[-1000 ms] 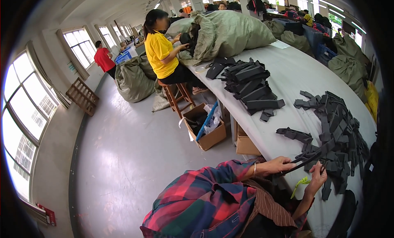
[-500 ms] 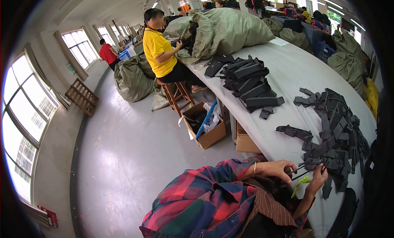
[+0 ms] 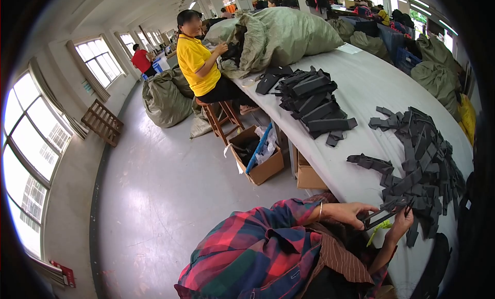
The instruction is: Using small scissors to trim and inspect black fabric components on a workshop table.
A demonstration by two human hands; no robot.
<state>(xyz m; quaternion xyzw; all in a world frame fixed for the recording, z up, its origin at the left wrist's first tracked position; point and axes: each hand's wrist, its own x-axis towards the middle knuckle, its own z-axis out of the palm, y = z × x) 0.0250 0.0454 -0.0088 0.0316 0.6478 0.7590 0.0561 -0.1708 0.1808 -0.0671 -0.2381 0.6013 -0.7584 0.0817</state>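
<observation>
My left hand (image 3: 351, 213), with a light bracelet at the wrist, has its fingers closed on one end of a black strap (image 3: 380, 221). The other end is pinched in my right hand (image 3: 400, 226). Between the hands the strap forms a narrow loop, just over the table's near edge. A heap of black fabric strips (image 3: 415, 170) lies right beyond my hands, its lower part close to my right fingers. Under the strap shows a bright yellow-green piece (image 3: 379, 231), partly hidden by my right hand.
A second pile of black pieces (image 3: 315, 100) lies farther along the white table (image 3: 361, 87). Beyond it rests a large green sack (image 3: 294, 36). A person in yellow (image 3: 198, 67) sits on a wooden stool (image 3: 219, 121). An open cardboard box (image 3: 268, 167) stands on the floor.
The strap between my hands has spread into a more open loop. My hands stay in nearly the same place. The seated person's hand has risen a little.
</observation>
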